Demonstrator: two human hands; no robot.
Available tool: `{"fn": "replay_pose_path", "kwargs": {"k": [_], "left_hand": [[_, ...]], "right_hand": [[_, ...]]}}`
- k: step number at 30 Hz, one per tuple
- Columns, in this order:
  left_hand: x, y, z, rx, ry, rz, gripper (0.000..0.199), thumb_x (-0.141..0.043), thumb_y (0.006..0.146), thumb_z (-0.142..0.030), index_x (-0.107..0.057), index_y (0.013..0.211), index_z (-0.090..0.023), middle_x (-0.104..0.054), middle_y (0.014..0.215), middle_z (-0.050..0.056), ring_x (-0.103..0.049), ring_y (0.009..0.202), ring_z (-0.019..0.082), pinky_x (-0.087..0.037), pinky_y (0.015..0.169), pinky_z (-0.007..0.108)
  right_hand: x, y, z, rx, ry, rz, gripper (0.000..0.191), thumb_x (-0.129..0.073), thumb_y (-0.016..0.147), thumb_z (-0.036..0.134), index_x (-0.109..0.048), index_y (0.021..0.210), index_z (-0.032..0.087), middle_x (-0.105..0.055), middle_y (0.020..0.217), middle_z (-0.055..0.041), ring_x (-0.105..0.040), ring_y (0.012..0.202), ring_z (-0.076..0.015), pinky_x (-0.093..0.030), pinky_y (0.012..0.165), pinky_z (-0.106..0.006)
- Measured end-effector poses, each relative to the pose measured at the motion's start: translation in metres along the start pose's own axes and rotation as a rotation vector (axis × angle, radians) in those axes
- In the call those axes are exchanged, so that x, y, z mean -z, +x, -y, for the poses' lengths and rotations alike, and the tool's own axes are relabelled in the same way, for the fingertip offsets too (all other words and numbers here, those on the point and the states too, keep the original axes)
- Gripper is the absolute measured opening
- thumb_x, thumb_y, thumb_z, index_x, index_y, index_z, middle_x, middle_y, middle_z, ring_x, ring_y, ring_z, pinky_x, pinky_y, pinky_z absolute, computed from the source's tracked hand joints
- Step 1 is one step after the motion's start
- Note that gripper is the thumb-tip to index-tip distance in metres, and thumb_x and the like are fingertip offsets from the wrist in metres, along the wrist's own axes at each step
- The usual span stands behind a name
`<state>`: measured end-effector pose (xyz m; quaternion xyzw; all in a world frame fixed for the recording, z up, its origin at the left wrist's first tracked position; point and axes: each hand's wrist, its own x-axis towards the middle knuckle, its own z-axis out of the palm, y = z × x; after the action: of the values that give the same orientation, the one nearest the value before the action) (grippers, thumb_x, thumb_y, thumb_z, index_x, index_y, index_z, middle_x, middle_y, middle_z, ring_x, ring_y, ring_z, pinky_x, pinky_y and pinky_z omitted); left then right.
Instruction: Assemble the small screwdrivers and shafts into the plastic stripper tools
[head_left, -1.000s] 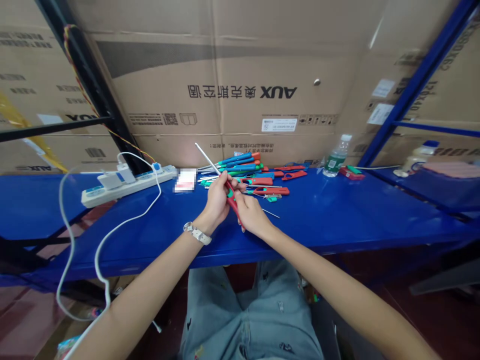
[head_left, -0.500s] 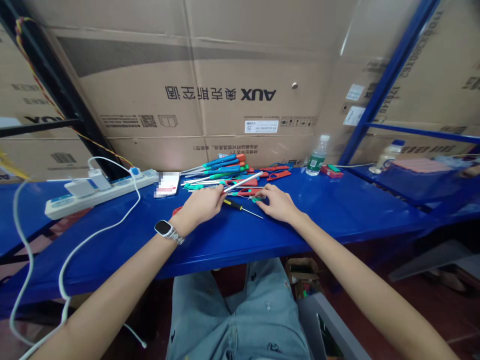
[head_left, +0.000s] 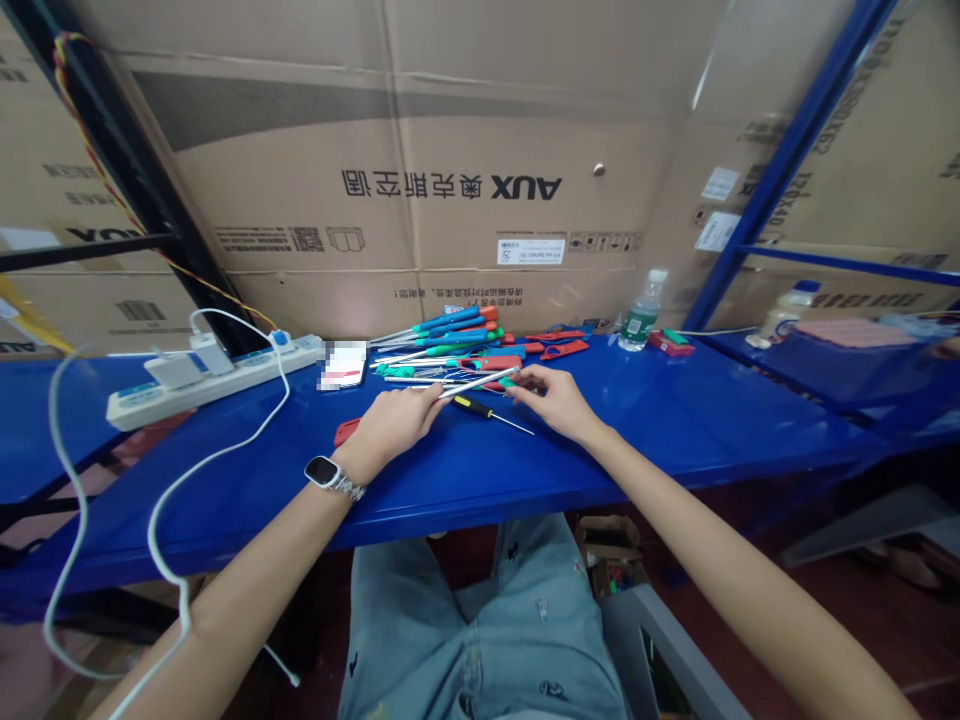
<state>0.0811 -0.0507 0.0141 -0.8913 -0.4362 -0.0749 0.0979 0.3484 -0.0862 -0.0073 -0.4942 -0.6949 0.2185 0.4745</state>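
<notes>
A slim silver-white rod is pinched in my left hand, slanting up to the right. At the rod's far end, my right hand has its fingers closed on a small green piece; I cannot tell whether piece and rod are joined. Just below the rod lies a screwdriver with a black and yellow handle, its thin shaft pointing right. Behind my hands is a heap of blue, green and orange-handled tools with long metal shafts. Beside them lie red plastic parts. Another red item is partly hidden by my left hand.
On the blue table a white power strip with plugs and looping cables occupies the left. A phone lies near it. Toward the right stand a water bottle and a red-green item. A large carton walls the back.
The rod has tipped lower, and its far end now meets my right fingers. My right hand has lifted the green piece to the rod's end.
</notes>
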Motion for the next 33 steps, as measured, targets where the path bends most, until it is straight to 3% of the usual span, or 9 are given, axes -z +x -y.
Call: {"fn": "replay_pose_path", "kwargs": {"k": [2, 5, 14, 21, 28, 33], "left_hand": [[-0.001, 0.000, 0.001, 0.017, 0.006, 0.007, 0.039, -0.030, 0.109, -0.039, -0.060, 0.114, -0.016, -0.075, 0.093, 0.014, -0.073, 0.079, 0.030, -0.048, 0.066, 0.033], [-0.001, 0.000, 0.003, 0.020, -0.001, 0.016, 0.038, -0.029, 0.109, -0.039, -0.059, 0.113, -0.016, -0.075, 0.091, 0.014, -0.073, 0.078, 0.031, -0.047, 0.064, 0.033], [0.002, -0.002, 0.000, -0.009, -0.012, 0.046, 0.037, -0.030, 0.109, -0.039, -0.060, 0.111, -0.017, -0.074, 0.087, 0.013, -0.072, 0.080, 0.031, -0.044, 0.064, 0.032], [-0.002, -0.002, -0.002, -0.046, -0.035, 0.053, 0.038, -0.029, 0.109, -0.041, -0.060, 0.104, -0.018, -0.074, 0.092, 0.014, -0.071, 0.077, 0.031, -0.042, 0.063, 0.032], [-0.007, -0.002, 0.003, -0.077, -0.003, 0.025, 0.041, -0.027, 0.109, -0.042, -0.060, 0.105, -0.018, -0.074, 0.088, 0.014, -0.070, 0.073, 0.030, -0.039, 0.060, 0.032], [-0.008, 0.001, -0.005, -0.075, 0.017, 0.009, 0.038, -0.032, 0.108, -0.043, -0.062, 0.107, -0.020, -0.075, 0.088, 0.013, -0.071, 0.074, 0.028, -0.040, 0.061, 0.031]], "right_hand": [[-0.006, 0.003, 0.002, -0.023, 0.236, -0.056, 0.031, -0.077, 0.080, 0.046, -0.071, 0.095, 0.020, -0.075, 0.084, -0.0034, -0.069, 0.075, -0.0191, -0.053, 0.076, -0.035], [-0.010, 0.007, 0.004, -0.082, 0.418, -0.110, 0.039, -0.083, 0.070, 0.052, -0.074, 0.090, 0.020, -0.072, 0.077, -0.0015, -0.065, 0.070, -0.0171, -0.053, 0.072, -0.034], [-0.005, 0.005, -0.002, -0.158, 0.525, -0.265, 0.048, -0.082, 0.067, 0.061, -0.075, 0.092, 0.020, -0.068, 0.073, 0.0003, -0.059, 0.067, -0.0148, -0.051, 0.068, -0.030], [-0.012, 0.002, 0.003, -0.077, 0.378, -0.185, 0.043, -0.079, 0.072, 0.059, -0.075, 0.090, 0.020, -0.071, 0.076, -0.0017, -0.061, 0.070, -0.0165, -0.051, 0.071, -0.032], [-0.002, 0.001, 0.005, -0.108, 0.463, -0.072, 0.040, -0.087, 0.065, 0.054, -0.074, 0.083, 0.020, -0.069, 0.070, 0.0019, -0.061, 0.066, -0.0134, -0.052, 0.072, -0.031], [-0.013, -0.001, 0.012, -0.171, 0.475, 0.018, 0.045, -0.086, 0.063, 0.060, -0.071, 0.073, 0.019, -0.069, 0.064, -0.0001, -0.059, 0.057, -0.0138, -0.050, 0.061, -0.031]]}}
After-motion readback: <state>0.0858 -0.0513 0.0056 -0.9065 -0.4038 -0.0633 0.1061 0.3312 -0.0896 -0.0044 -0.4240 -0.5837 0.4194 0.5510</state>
